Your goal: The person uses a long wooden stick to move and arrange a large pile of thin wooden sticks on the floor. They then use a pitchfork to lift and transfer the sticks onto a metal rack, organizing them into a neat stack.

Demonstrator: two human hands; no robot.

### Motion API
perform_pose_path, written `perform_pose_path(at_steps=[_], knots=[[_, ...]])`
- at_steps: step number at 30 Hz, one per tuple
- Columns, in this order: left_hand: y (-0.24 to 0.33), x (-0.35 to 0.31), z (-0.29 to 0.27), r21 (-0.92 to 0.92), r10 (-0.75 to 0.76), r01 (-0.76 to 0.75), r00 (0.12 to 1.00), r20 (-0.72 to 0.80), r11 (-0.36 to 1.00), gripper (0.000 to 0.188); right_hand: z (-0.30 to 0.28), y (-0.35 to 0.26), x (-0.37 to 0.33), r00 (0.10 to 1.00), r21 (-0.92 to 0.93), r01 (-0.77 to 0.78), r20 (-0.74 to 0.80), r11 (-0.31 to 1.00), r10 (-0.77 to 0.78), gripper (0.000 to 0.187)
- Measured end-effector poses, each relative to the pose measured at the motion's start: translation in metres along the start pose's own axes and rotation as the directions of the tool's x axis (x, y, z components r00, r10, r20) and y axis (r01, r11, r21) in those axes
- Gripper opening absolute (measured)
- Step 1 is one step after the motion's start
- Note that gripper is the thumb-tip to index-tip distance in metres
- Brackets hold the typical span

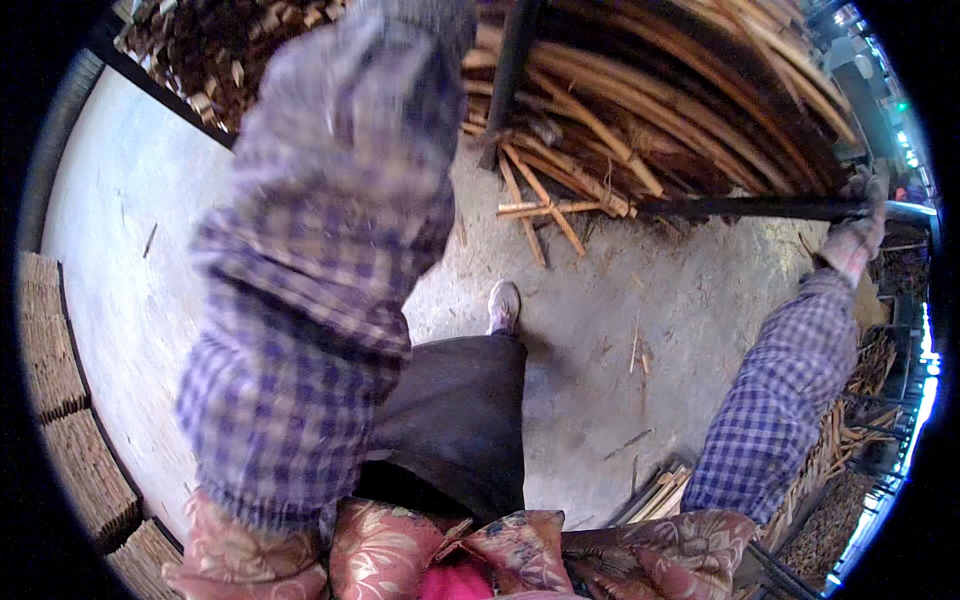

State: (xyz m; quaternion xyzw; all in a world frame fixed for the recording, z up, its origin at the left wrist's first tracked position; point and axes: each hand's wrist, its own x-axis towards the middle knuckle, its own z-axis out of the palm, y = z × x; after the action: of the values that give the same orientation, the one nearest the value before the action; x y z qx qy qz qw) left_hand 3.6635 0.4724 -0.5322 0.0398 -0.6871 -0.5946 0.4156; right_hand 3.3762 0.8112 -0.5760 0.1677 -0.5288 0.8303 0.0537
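My left arm [310,250], in a purple checked sleeve, reaches up past the top edge; its hand is out of the picture. On the far right, my right hand [852,245] wears a pale, soiled glove. It is beside the end of a black metal bar [750,208] at the front of a rack. Its fingers are small and blurred, so I cannot tell whether they touch or grip the bar. Long wooden strips [640,120] lie stacked in the rack between my arms, with several loose ones [545,208] sticking out over the floor.
A black upright post [512,80] divides the strips from a pile of wood pieces seen end-on [200,70]. Stacked bundles [90,470] line the left edge. Another small bundle of strips [655,495] lies by my right elbow. Thin splinters [638,350] litter the concrete floor [590,400].
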Motion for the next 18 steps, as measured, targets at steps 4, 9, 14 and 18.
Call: perform_pose_path(at_steps=[4,9,14,18], knots=[[-0.014,0.013,0.011,-0.097,0.02,-0.013,0.997,0.074,0.995,0.014,-0.015,-0.011,0.021,0.993,-0.105,0.086,0.095,0.991,-0.076,0.027],[-0.032,0.072,-0.023,-0.211,0.033,0.017,0.973,0.23,0.977,0.01,0.013,-0.005,-0.001,0.985,-0.12,0.053,0.17,0.991,-0.032,0.025],[-0.004,0.052,-0.01,-0.049,-0.143,0.138,0.982,-0.123,0.989,0.025,0.028,-0.004,-0.013,0.987,-0.157,0.057,0.156,0.986,-0.032,0.023],[0.017,0.03,0.015,0.033,-0.088,0.097,0.971,-0.221,0.995,0.025,0.015,-0.011,-0.039,0.992,-0.186,-0.076,0.089,0.98,0.094,0.027]])
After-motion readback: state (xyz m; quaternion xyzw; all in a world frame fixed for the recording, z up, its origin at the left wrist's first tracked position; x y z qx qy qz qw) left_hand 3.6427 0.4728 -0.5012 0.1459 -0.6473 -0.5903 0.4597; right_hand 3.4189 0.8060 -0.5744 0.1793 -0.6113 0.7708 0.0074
